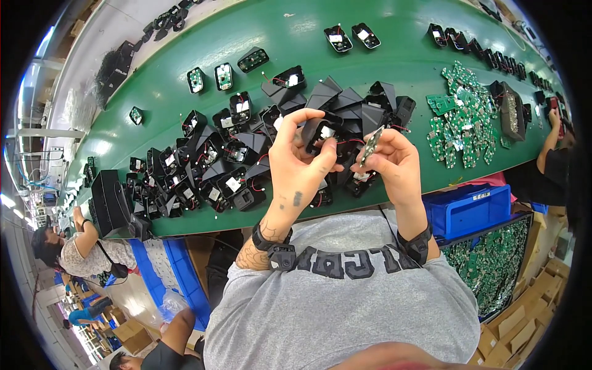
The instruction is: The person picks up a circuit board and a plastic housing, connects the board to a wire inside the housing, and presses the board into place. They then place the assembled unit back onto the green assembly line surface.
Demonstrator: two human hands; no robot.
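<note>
Left hand [295, 165]: grip clamped on black housing [317, 131], held above heaped housings [237, 151] on green counter [394, 65]; right hand [399, 165]: grip pinched on small circuit board [371, 147], just right of black housing; red wire [351, 141] between; loose boards [462, 123] piled farther right.

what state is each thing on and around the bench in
Left hand: gripping
Right hand: pinching
Held black housing: open, tilted
Held circuit board: nearly edge-on
Red wire: spanning housing toward board, join unclear
Housing heap: jumbled
Loose circuit boards: piled
Blue bin: upright, open-topped
</note>
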